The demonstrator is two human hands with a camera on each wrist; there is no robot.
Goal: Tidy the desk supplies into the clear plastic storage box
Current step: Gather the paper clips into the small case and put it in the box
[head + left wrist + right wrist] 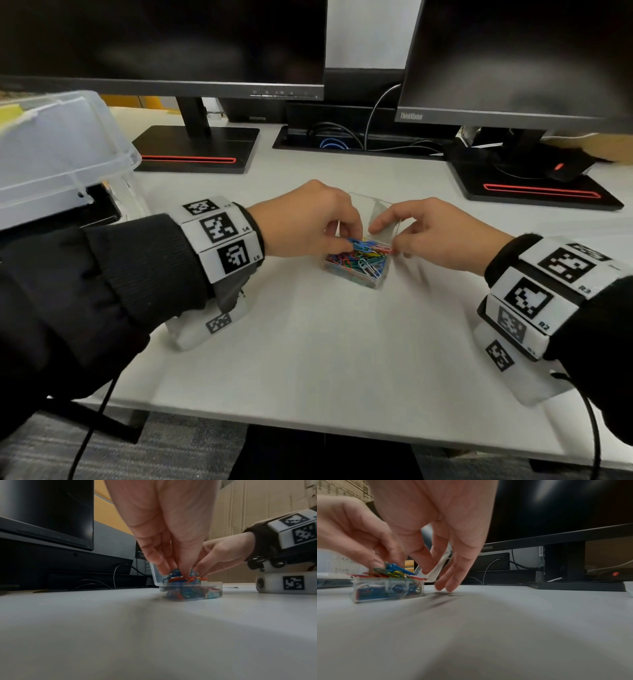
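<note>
A small clear case [352, 274] heaped with coloured paper clips [363, 257] sits mid-desk, its hinged lid [385, 212] raised at the back. My left hand [349, 236] pinches a clump of clips on top of the heap; the left wrist view shows its fingertips [164, 568] in the clips [185, 579]. My right hand [385, 236] pinches the lid [440, 563] between thumb and forefinger, while its other fingers [450, 585] touch the desk beside the case [388, 591]. The big clear plastic storage box [61, 150] stands at the far left.
Two dark monitors stand behind on black bases [195, 147] [534, 188], with a cable well [342, 137] between them. A black device with a red light [561, 168] lies on the right base. The white desk [308, 359] ends at a near edge below my wrists.
</note>
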